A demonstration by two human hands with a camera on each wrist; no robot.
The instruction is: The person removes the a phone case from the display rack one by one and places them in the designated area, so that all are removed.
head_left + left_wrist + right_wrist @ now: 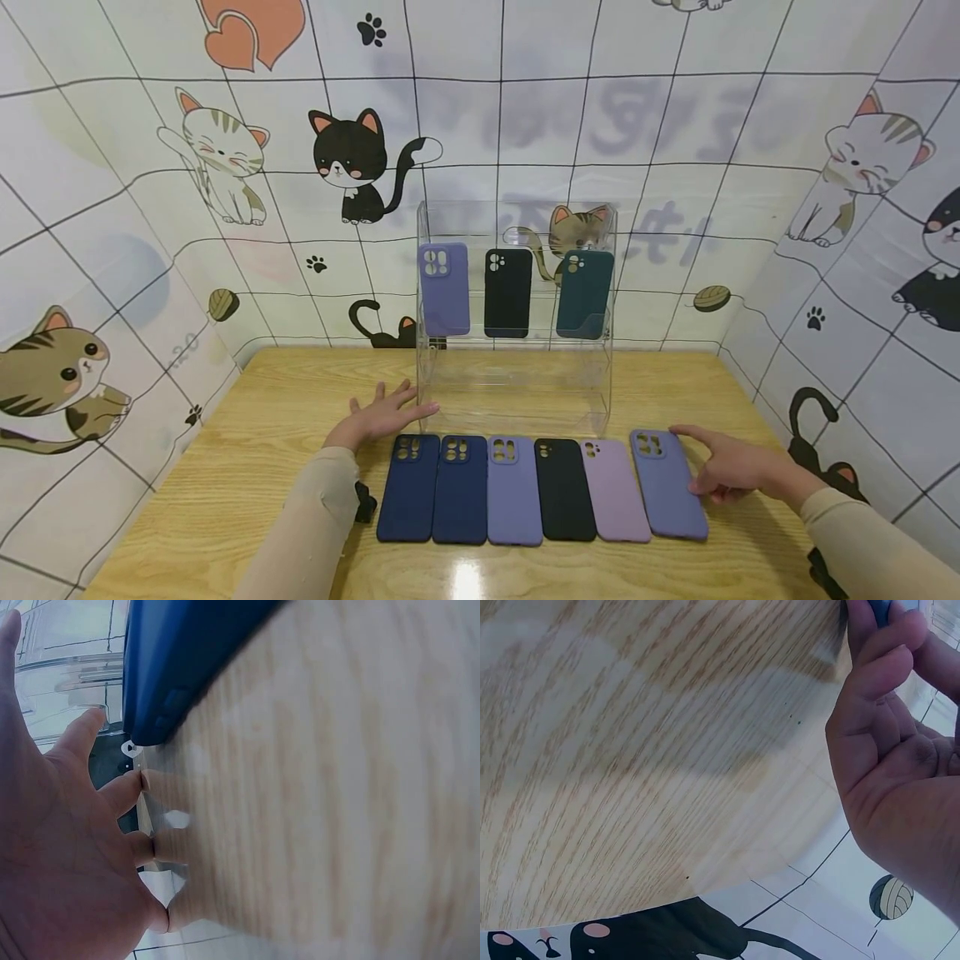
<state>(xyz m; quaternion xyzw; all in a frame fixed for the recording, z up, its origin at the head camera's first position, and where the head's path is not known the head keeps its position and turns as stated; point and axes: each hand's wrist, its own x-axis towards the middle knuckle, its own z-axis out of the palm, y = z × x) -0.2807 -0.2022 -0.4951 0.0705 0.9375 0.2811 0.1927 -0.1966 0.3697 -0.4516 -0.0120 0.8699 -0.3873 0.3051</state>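
At the right end of a front row lies a periwinkle phone case (670, 492), turned slightly askew. My right hand (731, 464) holds it by its right side, index finger at the top corner and thumb on the long edge. In the right wrist view the right hand (900, 742) has its other fingers curled, with only a bit of the case showing at the top. My left hand (381, 412) is spread on the table at the lower left of a clear acrylic display rack (517, 400). Behind the navy case (408, 492), its fingers are extended and hold nothing.
Beside the navy case lie another navy case (461, 492), a lavender case (514, 492), a black case (566, 492) and a pink-lilac case (617, 492). On the rack's tier stand a purple case (446, 292), a black case (507, 296) and a dark teal case (585, 292).
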